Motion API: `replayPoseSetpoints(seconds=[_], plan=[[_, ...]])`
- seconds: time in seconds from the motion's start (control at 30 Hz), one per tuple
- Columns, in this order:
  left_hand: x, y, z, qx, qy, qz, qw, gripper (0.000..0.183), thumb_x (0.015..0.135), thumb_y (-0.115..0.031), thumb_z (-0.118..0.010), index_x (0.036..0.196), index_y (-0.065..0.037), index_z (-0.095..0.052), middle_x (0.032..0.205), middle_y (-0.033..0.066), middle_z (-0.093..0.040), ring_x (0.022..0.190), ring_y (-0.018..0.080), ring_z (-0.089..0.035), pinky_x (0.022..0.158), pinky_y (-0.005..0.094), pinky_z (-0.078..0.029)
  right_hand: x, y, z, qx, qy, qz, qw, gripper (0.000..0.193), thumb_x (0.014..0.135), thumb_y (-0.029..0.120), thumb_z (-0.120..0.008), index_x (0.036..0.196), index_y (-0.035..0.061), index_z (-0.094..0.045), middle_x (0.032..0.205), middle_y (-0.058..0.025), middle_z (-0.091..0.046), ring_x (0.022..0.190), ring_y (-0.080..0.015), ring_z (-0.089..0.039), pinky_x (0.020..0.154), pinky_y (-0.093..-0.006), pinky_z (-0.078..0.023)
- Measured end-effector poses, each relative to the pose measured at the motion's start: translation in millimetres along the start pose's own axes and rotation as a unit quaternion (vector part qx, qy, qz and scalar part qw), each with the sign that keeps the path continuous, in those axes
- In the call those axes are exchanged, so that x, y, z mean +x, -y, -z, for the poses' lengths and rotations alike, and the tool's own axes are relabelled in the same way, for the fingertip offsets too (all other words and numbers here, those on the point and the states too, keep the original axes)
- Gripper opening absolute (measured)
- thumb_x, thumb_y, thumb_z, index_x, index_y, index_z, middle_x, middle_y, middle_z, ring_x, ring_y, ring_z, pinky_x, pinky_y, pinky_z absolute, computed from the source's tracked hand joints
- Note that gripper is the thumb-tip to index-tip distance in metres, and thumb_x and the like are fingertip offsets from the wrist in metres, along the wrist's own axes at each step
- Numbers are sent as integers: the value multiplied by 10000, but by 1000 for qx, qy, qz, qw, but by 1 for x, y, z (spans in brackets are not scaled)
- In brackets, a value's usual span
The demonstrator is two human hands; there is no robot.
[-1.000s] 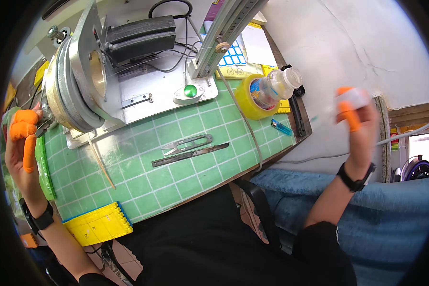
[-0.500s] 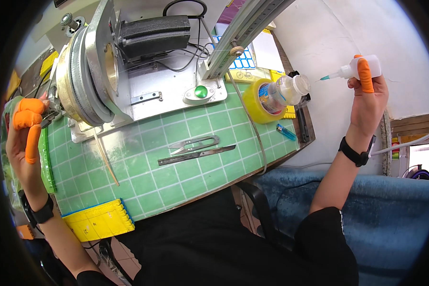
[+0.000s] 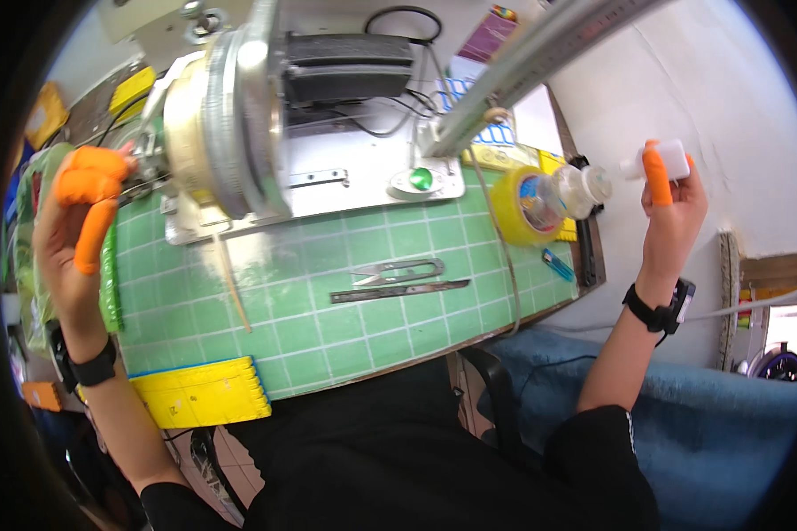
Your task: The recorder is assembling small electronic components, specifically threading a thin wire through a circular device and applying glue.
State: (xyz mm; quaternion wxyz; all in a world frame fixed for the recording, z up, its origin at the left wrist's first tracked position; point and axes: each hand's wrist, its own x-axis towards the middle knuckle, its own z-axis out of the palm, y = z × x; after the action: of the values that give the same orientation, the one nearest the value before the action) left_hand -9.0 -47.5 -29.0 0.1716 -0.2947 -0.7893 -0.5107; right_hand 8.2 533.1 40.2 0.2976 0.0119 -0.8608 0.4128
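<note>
My left hand [image 3: 78, 217], with orange finger covers, is at the far left with its fingers curled against a metal fitting [image 3: 150, 159] on the side of the wheel machine [image 3: 230, 124]. What those fingers pinch is hidden. Raised at the right, my right hand [image 3: 669, 208] is closed around a small white squeeze bottle [image 3: 673, 161]. The bottle lies sideways, its blurred nozzle pointing left at a clear plastic bottle [image 3: 584, 190]. That clear bottle stands at a roll of yellow tape [image 3: 518, 208].
Thread snips [image 3: 398, 271] and a dark narrow blade [image 3: 398, 291] lie on the green gridded mat [image 3: 310, 341]. A blue lighter [image 3: 558, 265] is at the right edge, a yellow pad [image 3: 202, 392] at the front left. A metal rail [image 3: 531, 71] slants above the table; a green button [image 3: 421, 180] sits on the machine base.
The whole view has swung left, so the table appears shifted right. My right hand has brought the squeeze bottle nearer the clear bottle. My left hand stays at the machine's fitting.
</note>
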Motion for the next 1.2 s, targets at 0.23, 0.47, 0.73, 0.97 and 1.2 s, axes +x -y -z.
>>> replayPoseSetpoints(seconds=[0.23, 0.47, 0.73, 0.97, 1.2], plan=[[12, -6, -8, -86, -6, -49, 995, 99, 931, 34, -723, 1015, 18, -672, 1102, 123, -705, 1066, 238, -677, 957, 366, -546, -22, -63, 5, 27, 46, -51, 997, 355, 1033, 245, -712, 1320, 36, -690, 988, 65, -632, 731, 9, -441, 574, -190, -291], [14, -13, -8, -97, -16, -21, 995, 128, 899, 1, -776, 960, 21, -666, 1052, 138, -734, 1006, 229, -705, 868, 335, -564, 0, -52, 40, -12, 136, -158, 978, 430, 1033, 214, -691, 1413, 30, -609, 1231, -82, -702, 828, -28, -546, 696, -164, -430], [17, -9, -5, -24, -34, -77, 996, 138, 864, -22, -806, 914, -9, -679, 994, 111, -754, 936, 244, -717, 829, 343, -549, 19, 98, -19, 280, -61, 66, 956, 590, 1090, 380, -588, 1480, -50, -486, 1402, -165, -610, 1057, -124, -578, 659, -215, -485], [17, -4, -8, -38, -53, -81, 995, 148, 847, -34, -818, 906, -21, -683, 985, 104, -755, 923, 243, -719, 822, 340, -550, -1, 174, -171, 435, 40, 98, 894, 785, 1038, 513, -639, 1502, -87, -438, 1341, -240, -640, 991, -175, -670, 580, -213, -470], [13, 0, -9, -45, -70, -69, 994, 153, 832, -40, -823, 912, -25, -694, 976, 102, -756, 911, 248, -723, 809, 342, -558, -29, 202, -248, 257, 143, 171, 940, 646, 1042, 459, -647, 1318, -121, -575, 1098, -225, -684, 721, -197, -680, 572, -283, -549]])
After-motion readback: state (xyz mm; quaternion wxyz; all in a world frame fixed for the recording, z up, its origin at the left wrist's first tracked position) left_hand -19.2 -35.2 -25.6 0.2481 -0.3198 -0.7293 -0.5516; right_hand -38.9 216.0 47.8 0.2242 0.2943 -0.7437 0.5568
